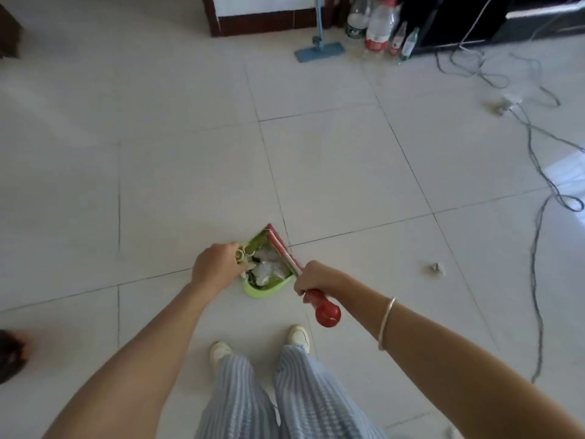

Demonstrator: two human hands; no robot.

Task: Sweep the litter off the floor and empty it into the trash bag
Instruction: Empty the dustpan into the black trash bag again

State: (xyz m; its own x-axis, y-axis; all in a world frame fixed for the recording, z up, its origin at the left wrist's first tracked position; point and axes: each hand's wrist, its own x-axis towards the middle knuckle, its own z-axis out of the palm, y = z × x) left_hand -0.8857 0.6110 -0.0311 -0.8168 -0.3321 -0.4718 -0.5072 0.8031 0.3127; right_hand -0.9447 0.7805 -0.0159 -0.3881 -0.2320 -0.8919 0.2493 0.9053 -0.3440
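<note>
A light green dustpan (265, 289) hangs over the white tiled floor in front of my feet, with white crumpled litter (266, 269) inside it. My left hand (215, 264) is shut on the dustpan's green handle. My right hand (311, 278) grips a red broom (326, 312) by its handle, and the broom's red head lies against the dustpan's right side. A small grey scrap of litter (436, 268) lies on the floor to the right. No trash bag shows in the view.
A blue flat mop (319, 50) leans at the back wall beside several plastic bottles (378, 30). Grey cables (535, 172) trail across the floor on the right, near a black cabinet (474, 20). A dark object sits at the left edge (11, 356).
</note>
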